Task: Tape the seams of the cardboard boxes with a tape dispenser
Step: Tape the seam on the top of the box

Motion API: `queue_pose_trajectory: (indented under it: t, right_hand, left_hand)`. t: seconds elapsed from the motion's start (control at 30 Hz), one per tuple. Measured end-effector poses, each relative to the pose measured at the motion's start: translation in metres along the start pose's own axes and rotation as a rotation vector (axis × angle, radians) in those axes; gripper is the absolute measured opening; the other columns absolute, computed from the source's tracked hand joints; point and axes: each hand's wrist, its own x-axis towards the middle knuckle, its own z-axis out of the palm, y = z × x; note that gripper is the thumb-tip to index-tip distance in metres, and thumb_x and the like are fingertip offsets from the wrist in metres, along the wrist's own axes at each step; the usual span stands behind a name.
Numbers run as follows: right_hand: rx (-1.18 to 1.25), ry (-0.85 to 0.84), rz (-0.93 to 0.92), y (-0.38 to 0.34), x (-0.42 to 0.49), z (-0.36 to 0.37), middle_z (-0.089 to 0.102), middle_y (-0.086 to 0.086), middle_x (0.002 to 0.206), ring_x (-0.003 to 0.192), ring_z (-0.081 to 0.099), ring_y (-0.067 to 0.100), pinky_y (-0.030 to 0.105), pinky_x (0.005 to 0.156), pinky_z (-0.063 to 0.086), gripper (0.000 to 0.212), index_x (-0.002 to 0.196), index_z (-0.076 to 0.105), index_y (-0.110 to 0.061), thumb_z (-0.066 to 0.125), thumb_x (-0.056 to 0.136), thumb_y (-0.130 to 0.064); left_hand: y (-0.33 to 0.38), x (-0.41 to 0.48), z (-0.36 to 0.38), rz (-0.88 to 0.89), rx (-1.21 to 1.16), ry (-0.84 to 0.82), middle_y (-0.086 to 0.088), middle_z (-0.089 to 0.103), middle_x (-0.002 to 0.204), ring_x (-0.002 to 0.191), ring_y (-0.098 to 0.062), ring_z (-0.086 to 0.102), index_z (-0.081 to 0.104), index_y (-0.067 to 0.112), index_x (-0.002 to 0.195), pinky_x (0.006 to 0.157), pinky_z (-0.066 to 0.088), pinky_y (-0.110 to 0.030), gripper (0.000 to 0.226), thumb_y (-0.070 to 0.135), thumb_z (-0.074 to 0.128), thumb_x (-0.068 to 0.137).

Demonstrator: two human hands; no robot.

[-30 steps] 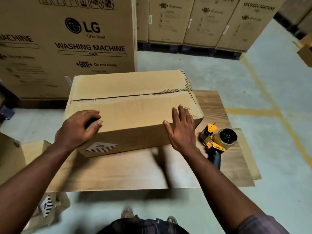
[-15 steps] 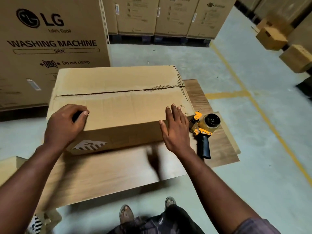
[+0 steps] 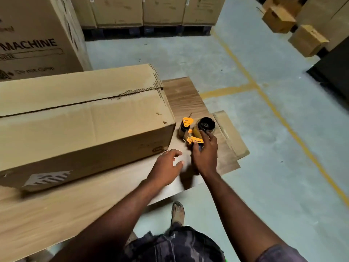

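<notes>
A: Where was the tape dispenser [image 3: 195, 132]?

B: At the right end of the bench [image 3: 56, 214], just beside the right end of the cardboard box [image 3: 85, 125] and partly over a flat cardboard sheet [image 3: 232, 137]. I could not tell whether it rested there or sat just off the surface.

A: Its look?

B: Yellow-orange frame, with a small yellow plate standing at the far side above a dark roller. The tape roll [image 3: 206, 124] was dark with a black hub turned up toward the camera. The handle was dark and mostly hidden.

A: Hidden by what?

B: The right grip [image 3: 205, 154]. It held the handle, fingers wrapped round it, forefinger laid up toward the roll.

A: And the left grip [image 3: 167, 164]?

B: Loose and wide, holding nothing, fingers spread. It was near the box's near right corner, close to the right grip but apart from it. It was motion-blurred, so contact with the bench was not readable.

A: The box itself?

B: Long, plain brown, lying lengthwise across the bench. The top seam showed as a dark open line, with a ragged corrugated edge toward the right end. There was a pale printed mark low on the front face, at the left.

A: Surroundings?

B: Grey floor [image 3: 273, 167] with yellow lines. A tall carton [image 3: 37, 44] printed "MACHINE" stood behind the box. A row of cartons [image 3: 151, 10] sat on dark pallets at the back, with small boxes [image 3: 279, 17] far right. A sandalled foot [image 3: 177, 210] showed below the bench edge.
</notes>
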Motion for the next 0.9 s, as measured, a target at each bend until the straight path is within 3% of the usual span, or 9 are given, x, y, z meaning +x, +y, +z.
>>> queue_pose_trajectory:
  t: [0.1, 0.2, 0.33, 0.43, 0.53, 0.67, 0.77, 0.9]
  right_hand:
    - [-0.081, -0.116, 0.250, 0.026, 0.013, -0.003, 0.051, 0.020, 0.137, 0.131, 0.047, 0.034, 0.037, 0.103, 0.041, 0.049, 0.140, 0.054, -0.009, 0.062, 0.093, -0.024]
    - [-0.033, -0.262, 0.493, 0.045, 0.026, 0.000, 0.051, 0.024, 0.141, 0.132, 0.049, 0.039, 0.038, 0.100, 0.043, 0.062, 0.144, 0.043, 0.001, 0.063, 0.097, -0.035]
    - [0.101, -0.442, 0.656, 0.066, 0.039, 0.012, 0.066, 0.022, 0.125, 0.113, 0.063, 0.035, 0.033, 0.081, 0.045, 0.057, 0.123, 0.061, 0.001, 0.061, 0.096, -0.049]
    - [0.220, -0.451, 0.745, 0.079, 0.056, 0.013, 0.071, 0.017, 0.112, 0.103, 0.068, 0.032, 0.036, 0.084, 0.054, 0.076, 0.115, 0.068, -0.002, 0.062, 0.083, -0.071]
    - [0.325, -0.484, 0.867, 0.088, 0.072, 0.012, 0.073, 0.015, 0.107, 0.097, 0.072, 0.031, 0.043, 0.091, 0.058, 0.103, 0.114, 0.070, -0.006, 0.059, 0.054, -0.089]
    - [0.338, -0.527, 0.846, 0.095, 0.085, 0.007, 0.075, 0.011, 0.098, 0.088, 0.074, 0.028, 0.044, 0.088, 0.061, 0.097, 0.104, 0.074, -0.009, 0.068, 0.044, -0.085]
    - [0.388, -0.566, 0.844, 0.100, 0.090, 0.006, 0.077, 0.009, 0.092, 0.084, 0.075, 0.025, 0.041, 0.084, 0.062, 0.089, 0.100, 0.075, -0.010, 0.078, 0.043, -0.079]
    - [0.478, -0.617, 0.856, 0.095, 0.092, 0.000, 0.078, 0.013, 0.088, 0.069, 0.075, 0.024, 0.035, 0.066, 0.061, 0.078, 0.100, 0.077, -0.006, 0.084, 0.051, -0.067]
  left_hand:
    - [0.012, 0.039, 0.044, -0.159, -0.043, -0.133, 0.000, 0.064, 0.132, 0.112, -0.016, 0.063, 0.060, 0.019, 0.132, 0.088, 0.044, -0.019, 0.043, 0.019, 0.067, 0.090]
    - [0.023, 0.065, 0.072, -0.212, -0.037, -0.142, 0.002, 0.068, 0.121, 0.110, -0.017, 0.064, 0.063, 0.016, 0.128, 0.078, 0.038, -0.015, 0.038, 0.010, 0.061, 0.090]
    - [0.019, 0.084, 0.086, -0.326, -0.146, -0.091, 0.004, 0.075, 0.099, 0.092, -0.014, 0.066, 0.074, 0.024, 0.105, 0.067, 0.042, -0.012, 0.032, 0.007, 0.056, 0.085]
    - [0.014, 0.092, 0.096, -0.427, -0.405, -0.136, -0.004, 0.073, 0.091, 0.085, -0.024, 0.062, 0.074, 0.022, 0.096, 0.076, 0.047, -0.031, 0.032, 0.001, 0.052, 0.084]
    - [0.021, 0.098, 0.102, -0.516, -0.561, -0.128, -0.010, 0.069, 0.100, 0.087, -0.020, 0.064, 0.068, 0.010, 0.114, 0.081, 0.052, -0.026, 0.032, -0.006, 0.049, 0.093]
    - [0.035, 0.103, 0.104, -0.581, -0.661, -0.119, -0.013, 0.068, 0.107, 0.089, -0.014, 0.067, 0.062, 0.007, 0.119, 0.078, 0.056, -0.019, 0.027, -0.004, 0.049, 0.097]
    - [0.035, 0.105, 0.101, -0.646, -0.765, -0.116, -0.019, 0.069, 0.115, 0.097, -0.021, 0.069, 0.061, 0.002, 0.123, 0.084, 0.058, -0.026, 0.029, -0.002, 0.045, 0.099]
    - [0.034, 0.105, 0.092, -0.778, -0.820, -0.064, -0.012, 0.072, 0.105, 0.084, -0.016, 0.070, 0.064, 0.008, 0.115, 0.073, 0.058, -0.025, 0.022, 0.018, 0.048, 0.103]
